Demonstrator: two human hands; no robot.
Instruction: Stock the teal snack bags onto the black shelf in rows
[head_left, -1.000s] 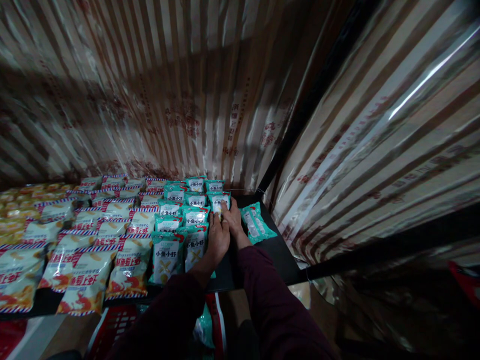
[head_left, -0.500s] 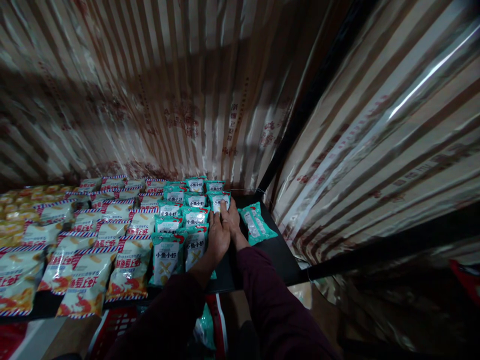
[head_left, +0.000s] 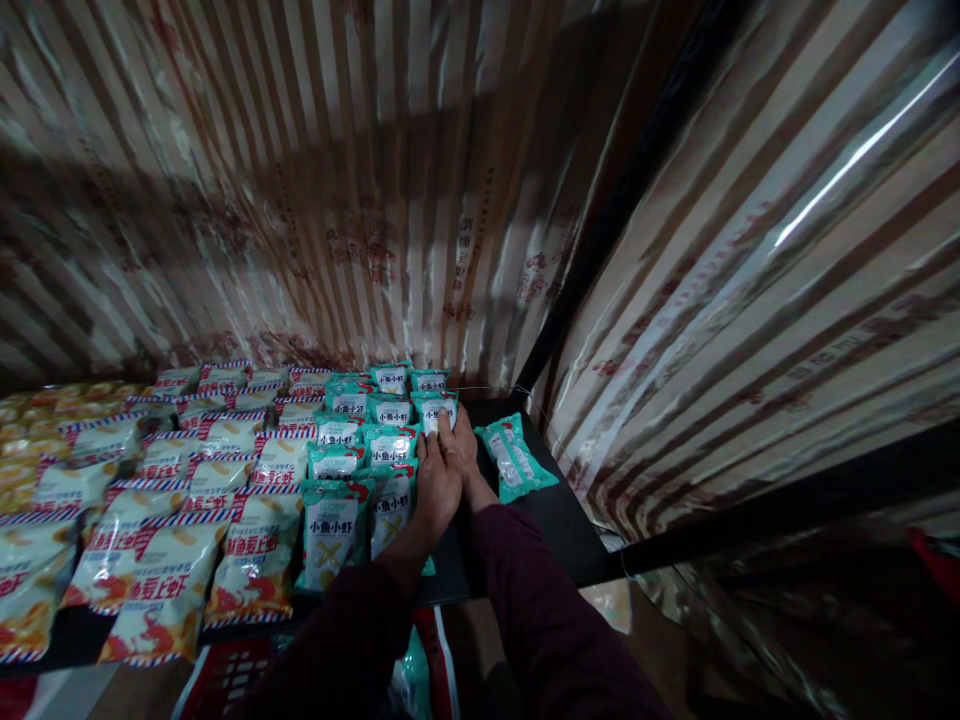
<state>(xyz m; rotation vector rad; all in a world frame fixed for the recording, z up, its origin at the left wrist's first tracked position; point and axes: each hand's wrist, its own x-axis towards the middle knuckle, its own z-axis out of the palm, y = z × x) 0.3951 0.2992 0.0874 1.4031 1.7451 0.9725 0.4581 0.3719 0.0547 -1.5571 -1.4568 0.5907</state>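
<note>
Both hands meet at a teal snack bag [head_left: 435, 410] in the right column of bags on the black shelf [head_left: 555, 530]. My left hand [head_left: 437, 480] lies at its lower edge, fingers together and pointing away from me. My right hand [head_left: 461, 445] presses along its right side, with the thumb on the bag's front. The two hands touch, and they hide the bag's lower part. Left of them stand several teal bags [head_left: 330, 530] in columns. Another teal bag [head_left: 515, 455] lies flat and tilted to the right of my right hand.
Many white and red snack bags [head_left: 169, 590] fill the shelf's left part, with yellow packs [head_left: 26, 430] beyond. Striped sheeting [head_left: 337, 200] hangs behind, and a black post [head_left: 600, 250] rises at the corner. Below the shelf is a red basket [head_left: 225, 680].
The view has shifted slightly. Both hands remain at the same teal bag, with little visible movement.
</note>
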